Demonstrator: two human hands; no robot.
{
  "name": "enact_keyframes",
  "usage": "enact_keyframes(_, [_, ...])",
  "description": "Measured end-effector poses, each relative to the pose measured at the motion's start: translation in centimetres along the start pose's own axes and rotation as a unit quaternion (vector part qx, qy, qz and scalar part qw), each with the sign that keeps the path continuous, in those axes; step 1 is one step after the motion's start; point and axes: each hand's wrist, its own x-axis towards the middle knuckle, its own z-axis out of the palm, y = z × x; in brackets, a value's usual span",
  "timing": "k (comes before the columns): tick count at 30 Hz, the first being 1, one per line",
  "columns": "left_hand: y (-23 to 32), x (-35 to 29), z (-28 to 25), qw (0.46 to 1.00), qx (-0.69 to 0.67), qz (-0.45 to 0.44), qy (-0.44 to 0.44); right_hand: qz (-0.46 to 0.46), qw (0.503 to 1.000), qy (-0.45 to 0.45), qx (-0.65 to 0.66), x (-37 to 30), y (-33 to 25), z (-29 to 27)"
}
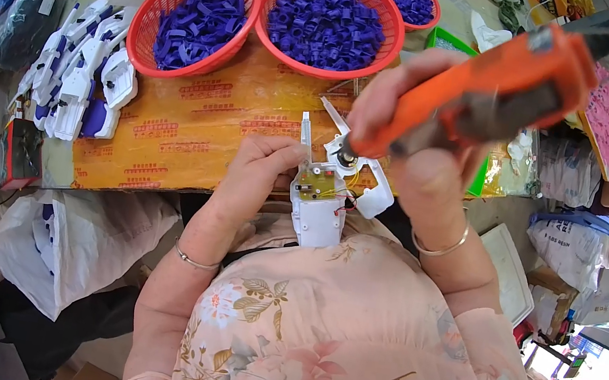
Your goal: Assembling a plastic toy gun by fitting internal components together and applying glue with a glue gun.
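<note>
In my right hand (pixel 437 168) is an orange electric screwdriver (pixel 486 92), gripped round its body and a little blurred. Its tip points down and left at a white plastic housing (pixel 317 223) that lies open near the table's front edge. A small green circuit board (pixel 315 181) with yellow and red wires sits inside the housing. My left hand (pixel 263 171) pinches the housing's upper left side, by a narrow white arm. Beside the tip, a second white part (pixel 375 199) is joined to the housing by wires. Whether the tip touches a screw cannot be made out.
Red baskets (pixel 248 23) of purple plastic pieces stand along the back of the table. White and purple housings (pixel 78 92) are piled at the left. A green tray (pixel 478 179) lies partly behind my right arm. A white bag (pixel 81 249) hangs below the table's front left edge.
</note>
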Motion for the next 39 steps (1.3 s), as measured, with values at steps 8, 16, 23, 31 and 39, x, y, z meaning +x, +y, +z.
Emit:
enact_keyframes(8, [0.8,-1.8,0.9,0.991,0.044,0.060,-0.111,-0.132,0.943,0.174,-0.252,-1.8,-0.2,-5.1])
enact_keyframes(16, [1.6,-3.1,0.6,0.997,0.049,0.065,0.001,0.008,0.954,0.068,-0.291,-5.5,2.5,-5.0])
enact_keyframes(23, [1.7,-3.7,-0.8,0.987,0.072,0.125,0.074,0.065,0.944,-0.060,-0.318,-5.0,3.9,-3.1])
enact_keyframes(31, [1.5,-3.4,-1.4,0.991,-0.065,0.101,0.064,-0.171,0.891,-0.127,-0.401,1.8,5.3,-1.8])
enact_keyframes(39, [1.1,-2.1,-1.8,0.990,-0.113,0.081,0.028,-0.096,0.846,-0.176,-0.494,8.7,9.1,-3.1])
